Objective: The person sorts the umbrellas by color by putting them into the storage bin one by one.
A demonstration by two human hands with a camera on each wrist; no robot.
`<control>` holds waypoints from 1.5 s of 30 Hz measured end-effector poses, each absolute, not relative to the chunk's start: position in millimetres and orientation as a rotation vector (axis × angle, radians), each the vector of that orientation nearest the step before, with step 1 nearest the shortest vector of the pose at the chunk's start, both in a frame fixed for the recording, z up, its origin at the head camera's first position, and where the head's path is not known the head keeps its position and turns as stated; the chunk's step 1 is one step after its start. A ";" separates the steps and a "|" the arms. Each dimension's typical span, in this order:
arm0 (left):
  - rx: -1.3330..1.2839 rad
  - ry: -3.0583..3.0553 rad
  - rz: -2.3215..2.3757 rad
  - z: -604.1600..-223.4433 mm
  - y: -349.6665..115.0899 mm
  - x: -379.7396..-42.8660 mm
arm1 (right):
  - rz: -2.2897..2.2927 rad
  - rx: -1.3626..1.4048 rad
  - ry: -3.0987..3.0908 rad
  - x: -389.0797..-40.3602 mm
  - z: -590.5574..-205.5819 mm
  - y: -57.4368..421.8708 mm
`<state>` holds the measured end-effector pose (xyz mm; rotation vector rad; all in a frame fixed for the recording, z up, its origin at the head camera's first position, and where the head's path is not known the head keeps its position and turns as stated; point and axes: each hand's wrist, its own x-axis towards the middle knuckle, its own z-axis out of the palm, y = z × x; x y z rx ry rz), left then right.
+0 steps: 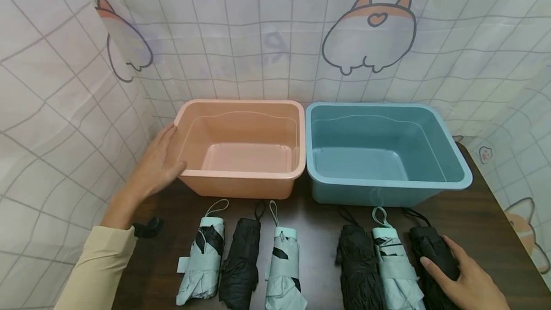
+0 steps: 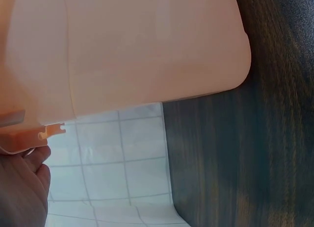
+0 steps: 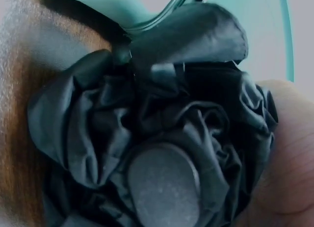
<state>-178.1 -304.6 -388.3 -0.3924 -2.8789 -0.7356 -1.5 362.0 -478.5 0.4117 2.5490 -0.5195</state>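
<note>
My left hand (image 1: 157,164) holds the left rim of a peach plastic basin (image 1: 241,174); in the left wrist view its fingers curl at the basin's edge. At the lower right, my right hand (image 1: 471,281) grips a folded black umbrella (image 1: 432,248), thumb on one side and fingers on the other. The right wrist view shows that umbrella's bunched fabric and rounded end (image 3: 164,185) close up. Beside it lie a folded mint umbrella (image 1: 398,271) and another black umbrella (image 1: 359,267).
A blue basin (image 1: 387,184) stands against the peach one's right side. Before the peach basin lie two mint umbrellas, one left (image 1: 202,264) and one right (image 1: 281,264), with a black umbrella (image 1: 242,257) between. White grid cloth (image 1: 241,51) surrounds the dark wooden table (image 1: 318,252).
</note>
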 end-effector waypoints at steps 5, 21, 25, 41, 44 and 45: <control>-0.381 -2.872 -0.738 -387.0 -306.6 -178.4 | -0.533 0.411 2.545 -3.1 -477.5 359.3; -0.396 -2.867 -0.766 -383.7 -303.9 -178.4 | -0.625 0.542 2.630 -1.5 -476.2 370.3; -0.393 -2.871 -0.763 -384.3 -303.3 -178.1 | -0.645 0.588 2.633 -0.3 -472.2 370.5; -0.410 -2.894 -0.693 -389.3 -306.9 -177.5 | -0.678 0.704 2.887 -3.6 -448.8 378.6; -0.408 -2.896 -0.683 -388.9 -306.1 -176.9 | -0.712 0.720 2.895 -6.8 -443.0 379.3; -0.405 -2.898 -0.683 -388.8 -305.9 -176.5 | -0.722 0.722 2.904 -7.6 -441.5 379.6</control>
